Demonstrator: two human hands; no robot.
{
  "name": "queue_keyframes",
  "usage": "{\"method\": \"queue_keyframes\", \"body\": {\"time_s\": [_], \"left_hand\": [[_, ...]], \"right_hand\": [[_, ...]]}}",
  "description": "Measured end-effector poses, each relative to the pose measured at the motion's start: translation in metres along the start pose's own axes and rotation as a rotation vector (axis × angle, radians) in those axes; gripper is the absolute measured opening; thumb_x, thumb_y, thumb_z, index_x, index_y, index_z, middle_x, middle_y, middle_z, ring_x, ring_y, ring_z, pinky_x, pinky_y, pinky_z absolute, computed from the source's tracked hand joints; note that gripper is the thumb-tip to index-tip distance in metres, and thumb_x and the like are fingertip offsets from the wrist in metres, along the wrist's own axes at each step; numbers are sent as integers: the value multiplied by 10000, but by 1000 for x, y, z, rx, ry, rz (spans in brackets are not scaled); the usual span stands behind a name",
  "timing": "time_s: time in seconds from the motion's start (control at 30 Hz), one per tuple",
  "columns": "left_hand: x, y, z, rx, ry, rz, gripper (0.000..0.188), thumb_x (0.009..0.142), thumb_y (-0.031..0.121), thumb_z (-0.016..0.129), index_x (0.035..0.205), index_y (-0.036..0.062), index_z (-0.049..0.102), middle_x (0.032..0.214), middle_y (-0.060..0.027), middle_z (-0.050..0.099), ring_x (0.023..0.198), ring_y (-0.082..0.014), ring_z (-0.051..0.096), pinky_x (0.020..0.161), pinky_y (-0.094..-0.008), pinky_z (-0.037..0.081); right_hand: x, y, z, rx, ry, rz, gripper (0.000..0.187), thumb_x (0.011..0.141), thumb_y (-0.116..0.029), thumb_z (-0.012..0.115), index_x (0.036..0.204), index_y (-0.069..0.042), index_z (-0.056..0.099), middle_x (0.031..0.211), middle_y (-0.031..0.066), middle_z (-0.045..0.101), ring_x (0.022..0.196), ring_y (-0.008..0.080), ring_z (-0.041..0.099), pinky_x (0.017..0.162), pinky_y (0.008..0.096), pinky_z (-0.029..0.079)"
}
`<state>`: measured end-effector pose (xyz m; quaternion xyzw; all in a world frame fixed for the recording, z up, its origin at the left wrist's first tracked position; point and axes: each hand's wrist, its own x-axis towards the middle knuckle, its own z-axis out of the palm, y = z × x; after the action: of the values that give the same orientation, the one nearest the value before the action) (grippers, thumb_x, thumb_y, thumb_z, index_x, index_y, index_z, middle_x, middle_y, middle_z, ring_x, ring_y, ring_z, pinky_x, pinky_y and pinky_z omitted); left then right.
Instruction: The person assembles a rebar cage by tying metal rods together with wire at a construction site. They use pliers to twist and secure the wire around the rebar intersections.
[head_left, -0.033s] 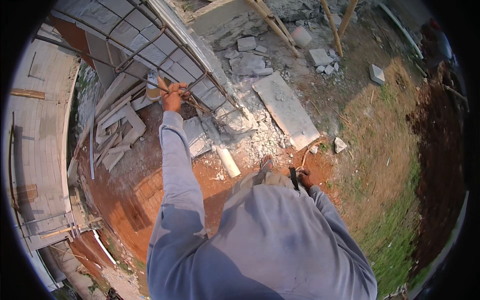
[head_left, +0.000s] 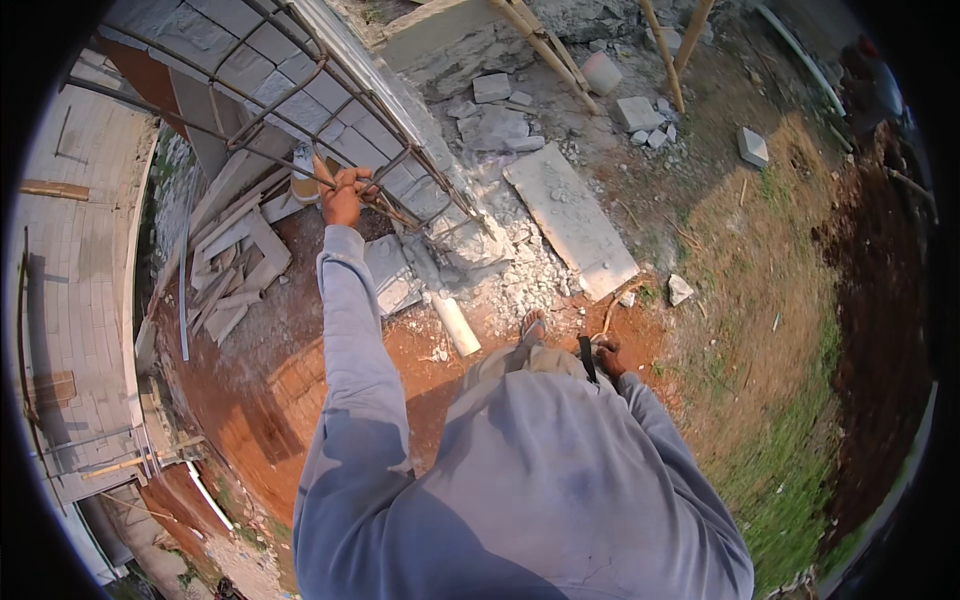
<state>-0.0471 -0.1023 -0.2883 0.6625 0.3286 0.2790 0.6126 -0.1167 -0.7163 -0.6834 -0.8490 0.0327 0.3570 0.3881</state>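
My left hand (head_left: pixel 346 197) reaches forward to a cage of rusty steel rebar (head_left: pixel 322 62), its fingers bent round a bar at the lower part. The cage slants along a wall of pale blocks (head_left: pixel 345 125). Low at my right side, close to my trousers, is my right hand (head_left: pixel 608 357) with its fingers curled. What it holds, if anything, is too small to make out. A black strap-like piece (head_left: pixel 587 358) shows just left of it.
Broken rubble (head_left: pixel 520 255) and a flat slab (head_left: pixel 575 220) lie ahead of my foot (head_left: pixel 533 325). A pale pipe piece (head_left: pixel 456 324) rests on red soil. Scrap boards (head_left: pixel 240 255) are piled at left. Wooden poles (head_left: pixel 548 48) stand beyond, among loose blocks (head_left: pixel 638 114).
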Motion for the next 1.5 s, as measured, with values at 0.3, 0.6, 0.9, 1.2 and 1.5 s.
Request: {"method": "queue_keyframes", "body": {"time_s": [0.3, 0.6, 0.9, 1.2, 1.5], "left_hand": [[0, 10, 10, 3, -69, 102, 746, 910, 14, 423, 1528, 148, 28, 885, -125, 668, 575, -156, 604, 518, -291, 530], [5, 5, 5, 39, -106, 109, 778, 916, 55, 406, 1529, 159, -62, 930, -155, 653, 601, -173, 623, 519, -293, 525], [4, 4, 8, 7, -77, 126, 757, 901, 36, 425, 1531, 147, 20, 904, -146, 665, 595, -173, 619, 549, -296, 526], [4, 8, 9, 49, -115, 134, 784, 899, 38, 412, 1525, 119, -52, 922, -168, 653, 591, -180, 623, 529, -287, 544], [3, 5, 4, 38, -106, 143, 768, 918, 55, 418, 1524, 115, -48, 929, -165, 654, 612, -187, 630, 563, -300, 554]], "right_hand": [[-21, -46, -13, 29, -16, 130, 328, 784, -240, 579, 1018, -37, 686, 949, 92, 677, 895, 197, 618, 800, 333, 484], [-24, -55, -13, 77, -4, -31, 337, 774, -268, 574, 981, -28, 687, 914, 87, 675, 864, 203, 617, 786, 339, 486], [2, -9, 9, 232, 18, -26, 279, 762, -219, 579, 928, -18, 680, 866, 73, 643, 798, 180, 601, 709, 327, 487], [-5, -31, -1, 153, 28, -18, 272, 757, -213, 576, 911, -12, 676, 819, 54, 628, 760, 161, 582, 685, 307, 473], [-15, -52, -13, 92, -15, 15, 285, 769, -206, 565, 937, -2, 673, 846, 77, 644, 781, 177, 597, 705, 315, 477]]}}
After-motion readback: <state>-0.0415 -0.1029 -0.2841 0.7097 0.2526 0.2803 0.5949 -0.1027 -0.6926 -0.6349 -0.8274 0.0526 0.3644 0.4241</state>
